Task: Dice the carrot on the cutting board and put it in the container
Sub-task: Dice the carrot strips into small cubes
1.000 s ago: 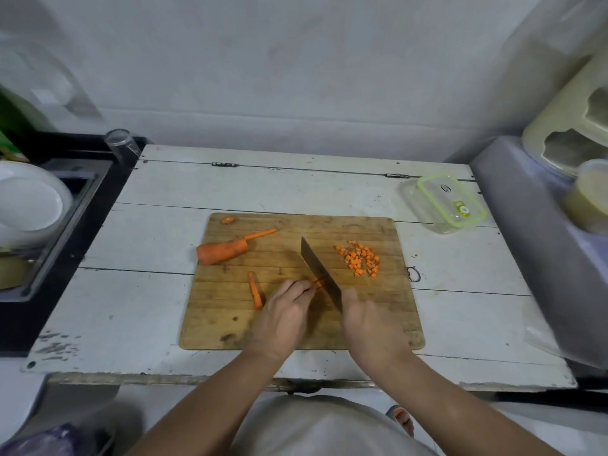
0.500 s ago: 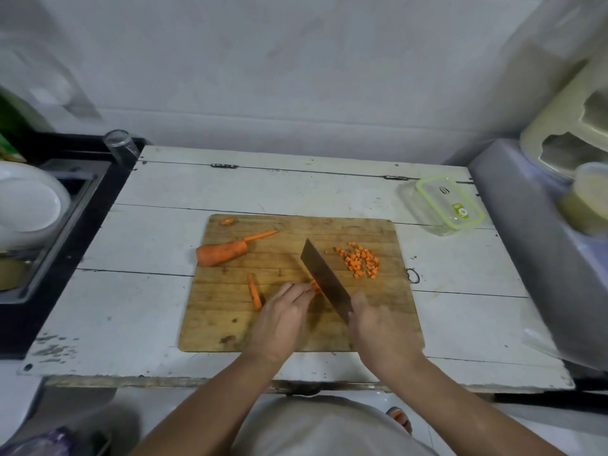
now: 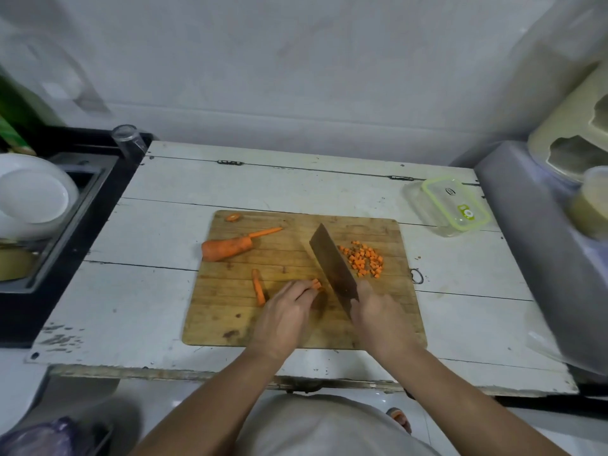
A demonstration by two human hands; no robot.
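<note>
A wooden cutting board [image 3: 237, 327] lies on the white table. My left hand [image 3: 283, 314] holds down a short bundle of carrot sticks [image 3: 316, 284] with curled fingers. My right hand [image 3: 378, 314] grips the handle of a cleaver [image 3: 332, 261], whose blade angles up and away just right of those sticks. A pile of diced carrot [image 3: 363, 258] sits right of the blade. A large carrot piece [image 3: 227, 248], a thin strip [image 3: 266, 232], one stick [image 3: 259, 287] and an end slice [image 3: 233, 217] lie on the board's left half. The clear container [image 3: 450, 205] with a green rim stands at the back right.
A black sink [image 3: 82, 205] with white bowls [image 3: 33, 195] is on the left, a glass [image 3: 126, 139] at its corner. A grey appliance [image 3: 539, 232] with beige items stands on the right. A metal ring [image 3: 416, 276] lies beside the board. The wall is close behind.
The cleaver has gone up and down in small chopping strokes, and the blade now sits slightly farther right. My left hand stays on the carrot sticks.
</note>
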